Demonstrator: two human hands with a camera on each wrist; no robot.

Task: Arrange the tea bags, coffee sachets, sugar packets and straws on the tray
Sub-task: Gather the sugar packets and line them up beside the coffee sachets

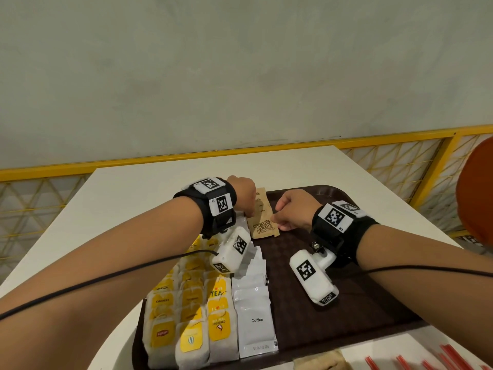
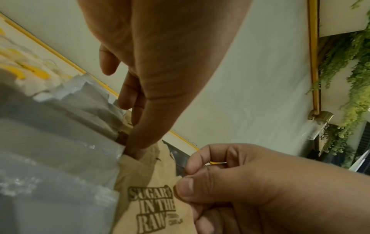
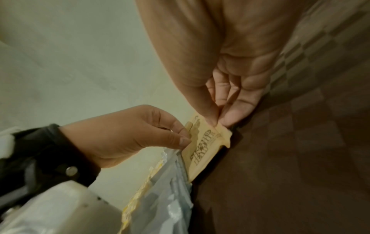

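A short row of brown sugar packets (image 1: 262,228) lies at the far end of the dark brown tray (image 1: 333,303), just beyond the column of white coffee sachets (image 1: 254,316). My left hand (image 1: 246,213) pinches the packets' left edge. My right hand (image 1: 277,218) pinches the right edge of the nearest packet (image 3: 204,147) between thumb and fingers (image 3: 236,114). In the left wrist view my left fingertips (image 2: 138,150) press down at the packet's (image 2: 152,213) far corner. Rows of yellow-tagged tea bags (image 1: 192,316) fill the tray's left side. Red straws (image 1: 450,356) lie on the table at the near right.
The tray sits on a white table (image 1: 133,196) against a grey wall, with a yellow railing (image 1: 400,140) behind. An orange round object (image 1: 477,193) stands at the right edge. A tan stack (image 1: 320,361) lies on the table at the near edge. The tray's right half is bare.
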